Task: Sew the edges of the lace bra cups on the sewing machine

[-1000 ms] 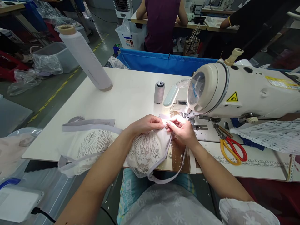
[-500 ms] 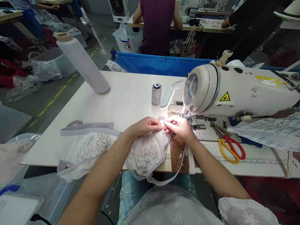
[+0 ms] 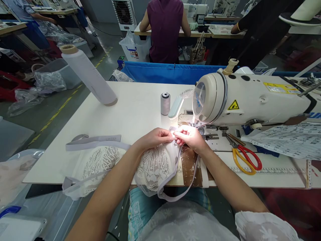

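Observation:
A white lace bra (image 3: 152, 165) with pale grey straps lies over the table's front edge. My left hand (image 3: 156, 137) pinches its top edge, fingers closed. My right hand (image 3: 192, 138) pinches the same edge right beside it, in the glare of the lamp. Both hands sit just in front of the needle area of the white sewing machine (image 3: 250, 97). The bra's other cup (image 3: 97, 160) and a grey band (image 3: 92, 139) trail off to the left.
Red-and-yellow scissors (image 3: 244, 157) lie right of my hands. A grey thread spool (image 3: 165, 103) and a tall white roll (image 3: 87, 73) stand further back. Printed paper (image 3: 283, 140) lies at the right. People sit at tables beyond a blue bin (image 3: 163, 72).
My hands have stayed pinched on the bra's edge and edged slightly closer to the machine's needle. The view has tilted a little.

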`<state>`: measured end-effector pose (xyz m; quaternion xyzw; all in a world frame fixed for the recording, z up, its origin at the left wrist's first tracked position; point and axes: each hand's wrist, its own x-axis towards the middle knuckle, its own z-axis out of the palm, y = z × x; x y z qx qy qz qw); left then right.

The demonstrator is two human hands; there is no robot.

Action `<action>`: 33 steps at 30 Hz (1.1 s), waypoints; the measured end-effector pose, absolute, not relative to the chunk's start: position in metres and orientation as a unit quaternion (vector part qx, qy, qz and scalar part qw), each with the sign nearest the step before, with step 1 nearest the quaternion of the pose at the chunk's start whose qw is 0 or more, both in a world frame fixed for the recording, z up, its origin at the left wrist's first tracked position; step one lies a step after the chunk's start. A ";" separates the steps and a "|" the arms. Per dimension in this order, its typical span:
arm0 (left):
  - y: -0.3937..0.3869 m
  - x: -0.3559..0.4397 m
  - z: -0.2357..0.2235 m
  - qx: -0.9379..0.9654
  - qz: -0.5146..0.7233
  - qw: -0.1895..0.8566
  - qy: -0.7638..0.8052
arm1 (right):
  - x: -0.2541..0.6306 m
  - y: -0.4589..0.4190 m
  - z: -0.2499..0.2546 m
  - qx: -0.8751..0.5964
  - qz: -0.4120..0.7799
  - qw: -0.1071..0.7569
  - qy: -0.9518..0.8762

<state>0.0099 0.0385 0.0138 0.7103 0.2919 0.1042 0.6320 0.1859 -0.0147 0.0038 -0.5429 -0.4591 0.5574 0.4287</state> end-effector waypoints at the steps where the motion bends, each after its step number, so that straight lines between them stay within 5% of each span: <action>1: 0.038 0.010 0.014 0.710 0.104 0.632 0.293 | 0.186 -0.015 0.004 -0.544 0.557 0.427 -0.460; 33: 0.041 0.008 0.012 0.711 0.084 0.643 0.272 | 0.187 -0.014 0.006 -0.529 0.583 0.416 -0.454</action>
